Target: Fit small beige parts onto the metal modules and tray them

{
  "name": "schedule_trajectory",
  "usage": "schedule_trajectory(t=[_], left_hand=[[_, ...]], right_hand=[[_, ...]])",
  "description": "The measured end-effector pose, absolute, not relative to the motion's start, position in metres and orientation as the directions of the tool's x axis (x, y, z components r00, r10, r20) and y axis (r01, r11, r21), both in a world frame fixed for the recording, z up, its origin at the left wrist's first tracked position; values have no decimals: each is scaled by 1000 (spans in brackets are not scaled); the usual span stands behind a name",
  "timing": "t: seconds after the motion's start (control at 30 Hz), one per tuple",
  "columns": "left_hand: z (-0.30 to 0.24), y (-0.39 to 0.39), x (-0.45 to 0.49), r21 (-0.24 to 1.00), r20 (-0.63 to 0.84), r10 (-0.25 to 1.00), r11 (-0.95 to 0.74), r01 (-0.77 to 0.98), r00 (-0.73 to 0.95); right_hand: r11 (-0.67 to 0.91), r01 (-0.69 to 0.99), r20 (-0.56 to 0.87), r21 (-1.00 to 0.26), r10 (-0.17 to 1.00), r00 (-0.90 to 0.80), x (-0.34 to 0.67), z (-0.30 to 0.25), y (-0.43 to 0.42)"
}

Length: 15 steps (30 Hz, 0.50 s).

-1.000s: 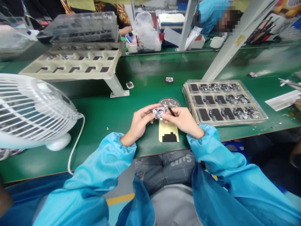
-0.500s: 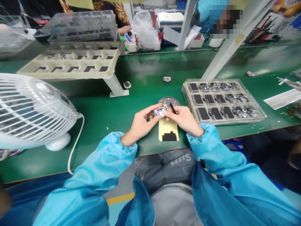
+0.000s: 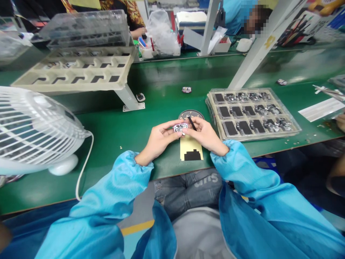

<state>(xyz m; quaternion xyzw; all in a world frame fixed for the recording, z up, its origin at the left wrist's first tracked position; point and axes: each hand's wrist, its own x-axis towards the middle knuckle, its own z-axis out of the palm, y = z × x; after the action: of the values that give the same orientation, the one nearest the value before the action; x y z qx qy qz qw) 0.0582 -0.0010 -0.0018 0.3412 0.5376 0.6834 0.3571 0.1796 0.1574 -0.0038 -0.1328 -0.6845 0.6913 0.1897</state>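
Observation:
My left hand (image 3: 157, 138) pinches a small silver electronic part (image 3: 180, 127) from its left side, above the green bench. My right hand (image 3: 206, 135) touches the part's right end with its fingertips and grips a thin black stick (image 3: 192, 123) that points up and away. Under the hands lies a yellow backing sheet (image 3: 191, 150) with black pads on its near end. A round perforated disc (image 3: 191, 115) sits just beyond the hands.
A clear tray (image 3: 252, 114) with several black-and-metal parts lies to the right. A white desk fan (image 3: 35, 129) stands at left, its cord trailing off the bench edge. A raised beige tray rack (image 3: 78, 70) is at back left. Two loose parts (image 3: 186, 89) lie on the belt. Other people sit across.
The hands and the part stay together with only slight finger shifts; the whole view has slid a little up and left.

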Motion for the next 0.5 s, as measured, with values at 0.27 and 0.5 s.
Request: schedule_trajectory(t=[0.27, 0.5], left_hand=[[1, 1, 56, 947, 6, 876, -160, -278, -482], [-10, 1, 59, 969, 142, 793, 11, 247, -592]], right_hand=[[134, -54, 114, -989, 496, -861, 180, -2, 156], [227, -74, 184, -971, 515, -837, 182, -7, 151]])
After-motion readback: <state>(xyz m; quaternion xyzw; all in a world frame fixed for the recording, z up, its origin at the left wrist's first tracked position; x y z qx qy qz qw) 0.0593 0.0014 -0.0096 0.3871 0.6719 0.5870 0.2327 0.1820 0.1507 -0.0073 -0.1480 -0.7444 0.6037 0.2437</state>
